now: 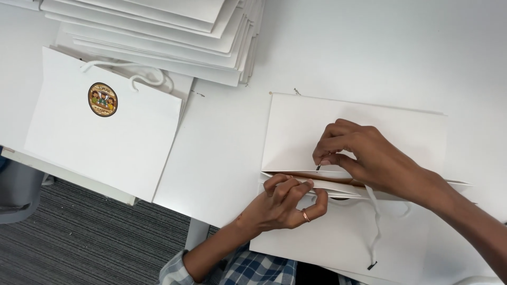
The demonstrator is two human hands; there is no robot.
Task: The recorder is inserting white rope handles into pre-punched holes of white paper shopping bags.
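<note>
A flat white paper bag [317, 126] lies on the white table [227, 158] in front of me, its top edge folded open across the middle. My right hand [364, 155] pinches the dark tip of a white cord [376, 227] at the bag's fold. The cord trails down over the bag's near panel to a dark end near the bottom. My left hand [288, 203], with a ring on one finger, grips the bag's folded edge with curled fingers just below the right hand.
A finished white bag [127, 142] with a round coloured sticker [102, 99] and white cord handle [142, 75] lies at the left, over the table's edge. A tall stack of flat white bags [174, 37] sits at the back left. Grey carpet [79, 237] shows below.
</note>
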